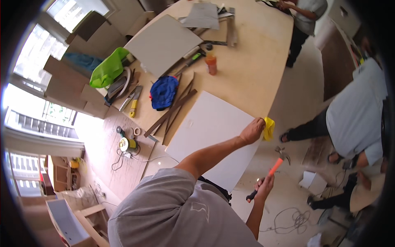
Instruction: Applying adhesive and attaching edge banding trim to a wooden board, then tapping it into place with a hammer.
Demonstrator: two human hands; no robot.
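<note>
My left hand [252, 131] reaches across a white panel [210, 127] lying on the near part of the table. Its fingers are closed at the panel's right edge on a bright yellow, soft-looking piece [268, 129], whose kind I cannot make out. My right hand [265, 186] grips a claw hammer [276, 166] by its orange and black handle. The hammer is off the table's right side, its metal head pointing up and away from me.
On the wooden table [255, 70] are an orange-filled bottle [210, 61], a blue cloth bag [163, 92], dark wood strips [170, 113], a yellow-handled tool [133, 108] and a grey-white board [164, 45]. People [354, 111] are on the right. A cable [292, 220] lies coiled on the floor.
</note>
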